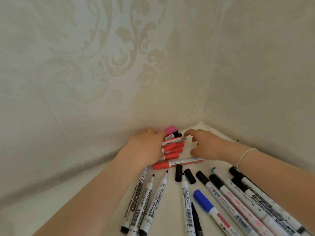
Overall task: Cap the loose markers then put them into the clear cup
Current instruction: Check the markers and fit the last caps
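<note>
My left hand (146,149) grips a bundle of red-capped markers (172,148) near the wall corner, with a pink cap (171,129) on top. No clear cup shows plainly. My right hand (202,144) hovers just right of the bundle's cap ends, fingers loosely curled and holding nothing. A red-capped marker (177,163) lies flat below the bundle. Three uncapped black whiteboard markers (150,193) lie toward the front, tips pointing away from me. Two loose black caps (178,174) lie between them.
Several capped markers, black ones (219,186) and a blue one (202,200), fan out at the front right under my right forearm. Patterned walls (119,65) meet in a corner right behind the bundle. The white tabletop (25,218) extends left.
</note>
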Demonstrator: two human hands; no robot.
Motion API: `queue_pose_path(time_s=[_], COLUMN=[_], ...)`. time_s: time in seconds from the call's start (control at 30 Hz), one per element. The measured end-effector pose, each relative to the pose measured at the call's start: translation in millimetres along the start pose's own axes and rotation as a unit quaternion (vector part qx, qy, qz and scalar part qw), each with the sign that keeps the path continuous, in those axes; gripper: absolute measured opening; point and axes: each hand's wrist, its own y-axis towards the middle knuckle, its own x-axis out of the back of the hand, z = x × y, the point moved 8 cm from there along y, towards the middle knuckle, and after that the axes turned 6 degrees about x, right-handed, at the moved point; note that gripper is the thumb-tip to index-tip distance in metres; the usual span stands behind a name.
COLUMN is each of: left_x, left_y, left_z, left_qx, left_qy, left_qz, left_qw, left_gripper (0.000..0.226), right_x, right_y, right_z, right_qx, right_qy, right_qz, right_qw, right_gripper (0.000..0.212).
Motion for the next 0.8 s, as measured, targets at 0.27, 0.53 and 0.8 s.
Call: queue_pose_path(time_s=[0.27, 0.53, 0.8], left_x=[9, -6, 4], left_y=[-7, 11, 4], left_z=[6, -13, 7], left_qx=[0.047, -0.066, 0.011], left_qy=[0.077, 0.006, 0.076], left_qz=[-0.014, 0.010, 0.004], left_qw=[0.996, 0.998, 0.997], left_gripper=[0.042, 0.041, 0.026], right_x=[2, -6, 14], right_y=[16, 32, 33], right_z=[0, 18, -5], right_qx=[0.037, 0.088, 0.015], right_qy=[0.015, -0.055, -0.114], right_qz=[-0.043, 0.001, -0.045], right_qw=[0.998, 0.995, 0.992], right_gripper=[0.054, 0.057, 0.043])
